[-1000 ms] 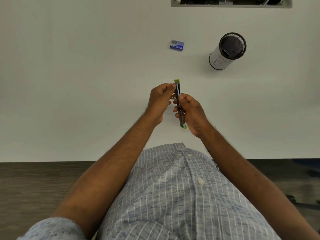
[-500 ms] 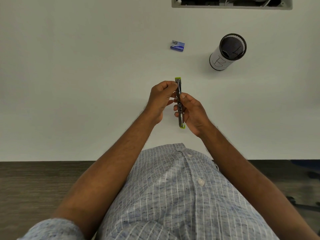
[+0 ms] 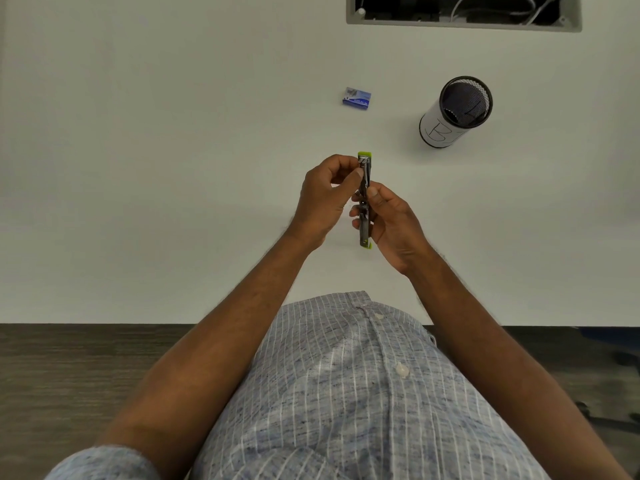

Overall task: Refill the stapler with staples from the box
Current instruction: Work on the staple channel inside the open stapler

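Fingers of the left hand [image 3: 327, 194] pinch the far, metal tip of the slim grey-metal stapler with lime-green plastic ends [image 3: 364, 202], thumb and forefinger closed on it; fingers [image 3: 372, 192] of the right hand [image 3: 391, 220] curl round its middle and near half. It is held edge-up above the white worktop [image 3: 173, 168], midway between the side edges and nearer the front edge. I judge it light, rigid and smooth, with a sprung part that could snap shut, so the flat sides of the body are the place to grip, not the tip. Whether staples are in the left fingers is too small to tell. Compared with a second ago, the left thumb has slid up to the tip. Towards the back edge lie the small blue staple box [image 3: 357, 98] and a black mesh cup with a white paper wrap [image 3: 455, 110], well apart.
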`<action>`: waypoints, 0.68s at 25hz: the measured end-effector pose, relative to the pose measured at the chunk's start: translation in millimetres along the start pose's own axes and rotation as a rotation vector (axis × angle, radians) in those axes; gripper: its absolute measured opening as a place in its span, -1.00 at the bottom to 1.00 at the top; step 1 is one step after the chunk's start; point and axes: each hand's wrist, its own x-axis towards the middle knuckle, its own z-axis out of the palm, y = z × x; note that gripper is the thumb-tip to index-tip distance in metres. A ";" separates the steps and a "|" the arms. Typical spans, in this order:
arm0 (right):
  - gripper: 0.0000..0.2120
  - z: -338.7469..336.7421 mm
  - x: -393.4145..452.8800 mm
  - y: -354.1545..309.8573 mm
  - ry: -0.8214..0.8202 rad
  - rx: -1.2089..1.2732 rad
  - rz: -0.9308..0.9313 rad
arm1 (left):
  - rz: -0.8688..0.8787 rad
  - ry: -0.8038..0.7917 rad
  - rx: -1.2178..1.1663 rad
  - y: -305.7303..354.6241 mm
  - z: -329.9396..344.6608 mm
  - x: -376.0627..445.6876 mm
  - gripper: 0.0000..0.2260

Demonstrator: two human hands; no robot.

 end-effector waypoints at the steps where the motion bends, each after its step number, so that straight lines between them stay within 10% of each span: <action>1: -0.74 0.5 -0.5 -1.4 0.000 0.026 0.001 | 0.024 0.010 0.024 1.5 0.5 -0.3 -0.91; 17: -0.74 1.2 -1.1 -8.6 0.014 -0.030 -0.049 | 0.048 0.032 0.048 10.2 0.0 -0.7 -0.86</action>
